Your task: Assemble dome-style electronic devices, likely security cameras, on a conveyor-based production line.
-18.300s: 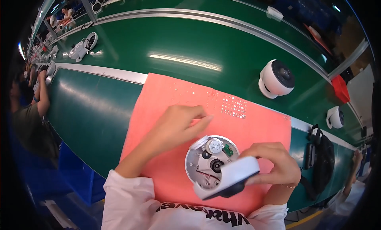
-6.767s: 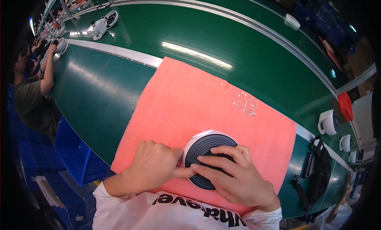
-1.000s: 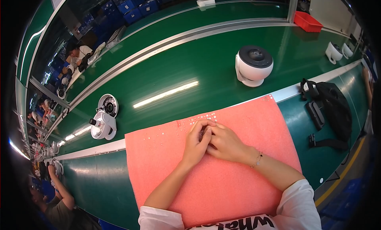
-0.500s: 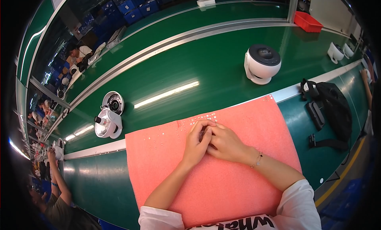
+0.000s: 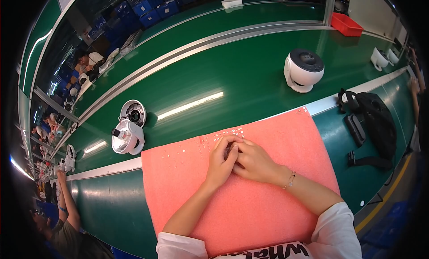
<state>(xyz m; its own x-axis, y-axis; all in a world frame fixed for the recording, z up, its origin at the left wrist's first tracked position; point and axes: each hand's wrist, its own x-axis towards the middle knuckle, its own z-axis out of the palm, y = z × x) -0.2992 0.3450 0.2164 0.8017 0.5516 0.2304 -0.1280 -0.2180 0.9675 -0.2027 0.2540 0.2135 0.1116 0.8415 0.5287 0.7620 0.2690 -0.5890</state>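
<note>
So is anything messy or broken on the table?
Tiny screws lie scattered loose on the pink foam mat, near both hands. The white round device on the green belt sits opened up, insides showing.

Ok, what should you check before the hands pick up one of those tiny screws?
1. Left hand free: cannot tell, its fingers are tucked against the other hand.
2. Right hand free: cannot tell, same reason.
3. Small screws within reach: ok, scattered on the pink foam mat just beyond the fingertips.
4. Mat flat on the bench: ok.
5. Opened white device close by: ok, it sits on the green belt off the mat's far left corner.
6. Closed white device close by: not ok, it is farther along the belt.
</note>
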